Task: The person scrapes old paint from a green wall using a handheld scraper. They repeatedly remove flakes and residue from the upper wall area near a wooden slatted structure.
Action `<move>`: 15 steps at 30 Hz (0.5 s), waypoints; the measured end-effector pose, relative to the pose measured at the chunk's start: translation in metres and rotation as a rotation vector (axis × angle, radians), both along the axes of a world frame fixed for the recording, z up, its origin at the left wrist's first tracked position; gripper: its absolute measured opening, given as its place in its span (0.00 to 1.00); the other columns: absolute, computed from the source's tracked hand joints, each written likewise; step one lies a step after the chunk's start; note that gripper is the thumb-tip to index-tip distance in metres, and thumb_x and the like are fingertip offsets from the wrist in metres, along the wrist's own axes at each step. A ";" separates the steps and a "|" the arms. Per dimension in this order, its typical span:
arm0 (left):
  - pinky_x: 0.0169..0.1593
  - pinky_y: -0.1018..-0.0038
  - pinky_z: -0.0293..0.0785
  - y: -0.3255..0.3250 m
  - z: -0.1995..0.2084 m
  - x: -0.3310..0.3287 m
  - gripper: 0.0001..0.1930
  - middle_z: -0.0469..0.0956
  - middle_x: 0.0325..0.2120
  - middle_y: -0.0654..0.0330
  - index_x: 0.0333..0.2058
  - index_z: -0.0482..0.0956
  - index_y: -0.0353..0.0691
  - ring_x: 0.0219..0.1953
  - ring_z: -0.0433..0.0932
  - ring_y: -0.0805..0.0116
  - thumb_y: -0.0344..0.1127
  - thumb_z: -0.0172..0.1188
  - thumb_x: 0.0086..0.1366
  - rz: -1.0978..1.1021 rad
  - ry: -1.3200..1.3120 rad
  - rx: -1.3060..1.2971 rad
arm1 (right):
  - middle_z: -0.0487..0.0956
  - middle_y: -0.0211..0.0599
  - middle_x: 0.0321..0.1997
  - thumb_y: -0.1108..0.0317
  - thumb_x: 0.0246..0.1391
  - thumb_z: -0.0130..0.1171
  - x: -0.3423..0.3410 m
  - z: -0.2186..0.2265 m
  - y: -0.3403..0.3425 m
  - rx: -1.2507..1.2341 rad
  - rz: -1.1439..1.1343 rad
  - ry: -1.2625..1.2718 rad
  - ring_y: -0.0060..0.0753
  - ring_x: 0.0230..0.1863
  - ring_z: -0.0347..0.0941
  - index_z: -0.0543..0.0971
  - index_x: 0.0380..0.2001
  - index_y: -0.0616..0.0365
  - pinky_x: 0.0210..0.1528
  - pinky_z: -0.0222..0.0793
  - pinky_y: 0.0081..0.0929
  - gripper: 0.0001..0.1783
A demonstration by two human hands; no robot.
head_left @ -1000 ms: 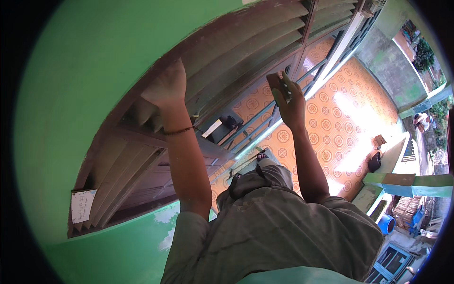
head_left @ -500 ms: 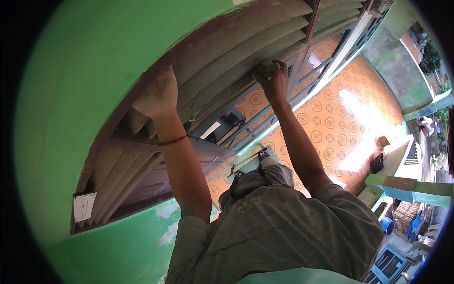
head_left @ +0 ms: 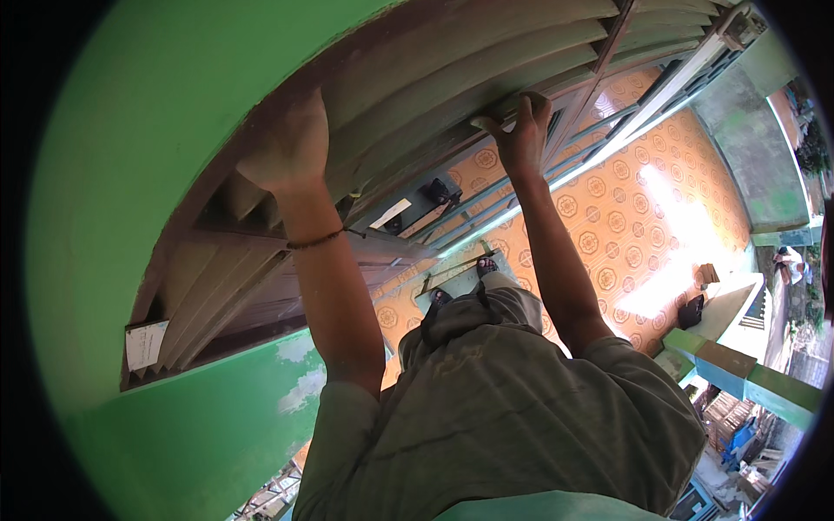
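Note:
Both my arms reach up to a brown wooden louvred vent (head_left: 486,61) with long slanted slats. My left hand (head_left: 291,148) is at its left part, by the dark frame edge; its fingers are smeared and partly hidden among the slats. A dark bracelet (head_left: 314,240) circles that wrist. Farther right, my right hand (head_left: 524,143) grips the wooden rail (head_left: 569,91) below the slats, fingers bent over it and thumb out to the side. No loose object shows in either hand.
My sandalled feet (head_left: 486,265) stand on a pale raised surface (head_left: 456,282) above an orange patterned tile floor (head_left: 625,234). A green wall (head_left: 174,87) borders the vent. A white card (head_left: 146,344) sits at the vent's lower left corner. Below the vent is a blue-framed window (head_left: 486,195).
My left hand has shifted slightly up along the vent. My right hand stays at the rail, its thumb now farther from the fingers. The whole view has turned a little.

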State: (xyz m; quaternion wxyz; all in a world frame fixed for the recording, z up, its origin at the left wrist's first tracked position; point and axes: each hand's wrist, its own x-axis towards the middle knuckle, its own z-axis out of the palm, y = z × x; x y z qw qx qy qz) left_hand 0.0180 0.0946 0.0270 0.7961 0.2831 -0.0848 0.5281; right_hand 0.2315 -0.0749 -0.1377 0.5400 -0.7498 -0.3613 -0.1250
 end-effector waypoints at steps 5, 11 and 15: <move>0.78 0.49 0.32 0.016 -0.008 -0.004 0.35 0.56 0.73 0.50 0.71 0.59 0.36 0.76 0.49 0.50 0.55 0.34 0.76 -0.384 -0.277 0.099 | 0.69 0.53 0.55 0.66 0.50 0.76 -0.029 0.006 -0.016 -0.063 -0.039 -0.093 0.58 0.56 0.67 0.75 0.51 0.61 0.55 0.69 0.48 0.28; 0.77 0.49 0.32 0.005 0.000 0.002 0.35 0.56 0.74 0.51 0.72 0.59 0.38 0.76 0.50 0.51 0.55 0.32 0.76 -0.205 -0.182 0.048 | 0.77 0.47 0.49 0.70 0.56 0.67 -0.126 -0.015 -0.013 -0.406 0.752 -0.097 0.53 0.49 0.75 0.81 0.45 0.57 0.53 0.72 0.51 0.13; 0.77 0.52 0.38 -0.006 0.004 0.008 0.36 0.56 0.74 0.55 0.73 0.58 0.39 0.75 0.52 0.55 0.58 0.30 0.77 0.449 0.556 0.331 | 0.75 0.40 0.51 0.68 0.54 0.66 -0.176 -0.029 0.015 -0.130 0.701 -0.256 0.48 0.52 0.74 0.82 0.47 0.51 0.54 0.71 0.47 0.16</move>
